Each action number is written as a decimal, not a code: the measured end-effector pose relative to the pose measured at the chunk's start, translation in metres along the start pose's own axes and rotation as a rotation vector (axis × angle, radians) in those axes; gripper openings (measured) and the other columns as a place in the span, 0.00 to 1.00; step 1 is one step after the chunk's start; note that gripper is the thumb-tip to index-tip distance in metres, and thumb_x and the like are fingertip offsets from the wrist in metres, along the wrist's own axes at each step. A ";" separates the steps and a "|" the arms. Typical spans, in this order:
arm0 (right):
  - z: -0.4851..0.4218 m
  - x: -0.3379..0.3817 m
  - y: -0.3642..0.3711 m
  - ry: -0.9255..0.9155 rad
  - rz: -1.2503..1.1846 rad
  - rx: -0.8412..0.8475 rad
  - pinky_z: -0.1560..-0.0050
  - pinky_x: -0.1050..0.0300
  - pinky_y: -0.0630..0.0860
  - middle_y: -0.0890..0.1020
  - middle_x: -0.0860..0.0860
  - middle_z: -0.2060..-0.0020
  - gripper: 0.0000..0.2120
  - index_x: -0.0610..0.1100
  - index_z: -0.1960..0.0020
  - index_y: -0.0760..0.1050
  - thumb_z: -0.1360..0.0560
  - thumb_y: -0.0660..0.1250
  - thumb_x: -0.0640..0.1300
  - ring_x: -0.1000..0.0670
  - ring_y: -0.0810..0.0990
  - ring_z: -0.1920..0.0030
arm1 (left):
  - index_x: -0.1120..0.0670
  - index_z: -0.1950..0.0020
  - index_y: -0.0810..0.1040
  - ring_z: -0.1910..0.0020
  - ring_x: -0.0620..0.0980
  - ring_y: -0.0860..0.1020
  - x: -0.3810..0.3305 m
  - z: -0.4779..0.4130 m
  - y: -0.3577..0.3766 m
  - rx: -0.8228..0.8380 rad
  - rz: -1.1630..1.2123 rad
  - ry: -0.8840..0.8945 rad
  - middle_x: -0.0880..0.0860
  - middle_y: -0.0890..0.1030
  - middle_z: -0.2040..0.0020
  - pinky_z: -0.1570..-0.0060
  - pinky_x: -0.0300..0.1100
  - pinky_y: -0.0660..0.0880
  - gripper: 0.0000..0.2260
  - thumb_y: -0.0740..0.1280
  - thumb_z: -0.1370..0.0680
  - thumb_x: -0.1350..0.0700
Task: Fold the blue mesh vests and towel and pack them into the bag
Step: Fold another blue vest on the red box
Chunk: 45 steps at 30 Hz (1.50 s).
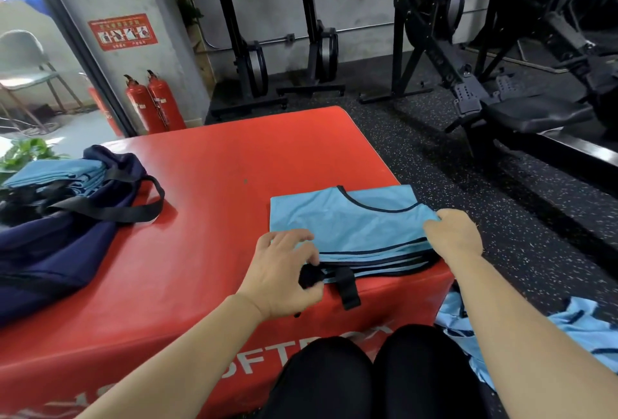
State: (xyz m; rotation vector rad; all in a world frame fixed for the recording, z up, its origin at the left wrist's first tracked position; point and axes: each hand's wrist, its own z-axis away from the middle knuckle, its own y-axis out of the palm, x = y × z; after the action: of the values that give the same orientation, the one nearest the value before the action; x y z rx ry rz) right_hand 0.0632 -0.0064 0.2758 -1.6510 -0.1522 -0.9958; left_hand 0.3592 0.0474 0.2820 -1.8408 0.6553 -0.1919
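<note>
A light blue mesh vest [344,221] with black trim lies folded flat near the front right corner of the red soft box [217,164]. My left hand [284,271] pinches a black strap at the vest's near left edge. My right hand [456,234] grips the vest's right edge. A navy bag [53,244] stands open at the left of the box, with folded blue cloth [57,176] stacked in its mouth. More blue vests [575,328] lie crumpled on the floor at my right.
My knees [368,375] in black trousers are against the box front. Rowing machines [501,84] and black gym frames [240,50] stand behind and to the right. Two red fire extinguishers [153,104] lean against the wall. Speckled black floor [468,184] lies to the right.
</note>
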 end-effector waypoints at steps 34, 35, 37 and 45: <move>-0.012 -0.012 -0.004 -0.100 -0.073 -0.005 0.60 0.52 0.73 0.80 0.48 0.61 0.07 0.45 0.60 0.78 0.25 0.63 0.41 0.42 0.77 0.58 | 0.51 0.21 0.33 0.23 0.50 0.32 0.036 -0.016 0.022 0.639 -0.202 -0.225 0.54 0.35 0.21 0.27 0.52 0.31 0.57 0.25 0.44 0.20; -0.012 -0.017 -0.005 -0.074 -0.063 -0.009 0.57 0.52 0.73 0.82 0.48 0.57 0.07 0.46 0.54 0.81 0.25 0.64 0.41 0.42 0.78 0.55 | 0.49 0.22 0.32 0.23 0.50 0.32 0.037 -0.017 0.018 0.669 -0.219 -0.207 0.55 0.34 0.21 0.27 0.53 0.32 0.54 0.27 0.42 0.21; -0.013 -0.023 -0.007 -0.048 -0.059 0.007 0.56 0.54 0.74 0.81 0.50 0.56 0.09 0.48 0.49 0.82 0.25 0.64 0.42 0.46 0.80 0.58 | 0.45 0.23 0.30 0.22 0.51 0.35 0.034 -0.023 0.007 0.723 -0.275 -0.172 0.57 0.35 0.21 0.25 0.54 0.38 0.52 0.28 0.43 0.21; -0.008 -0.010 -0.017 -0.065 0.234 0.067 0.56 0.53 0.73 0.79 0.46 0.55 0.04 0.43 0.55 0.75 0.26 0.63 0.43 0.42 0.76 0.56 | 0.49 0.21 0.35 0.23 0.56 0.53 0.026 -0.037 -0.009 0.782 -0.456 -0.201 0.58 0.46 0.19 0.30 0.54 0.54 0.59 0.31 0.46 0.19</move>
State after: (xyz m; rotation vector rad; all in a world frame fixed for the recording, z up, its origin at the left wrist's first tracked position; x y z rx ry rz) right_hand 0.0428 -0.0036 0.2813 -1.5995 -0.0342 -0.7528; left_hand 0.3677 0.0052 0.2994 -1.1936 -0.0169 -0.4807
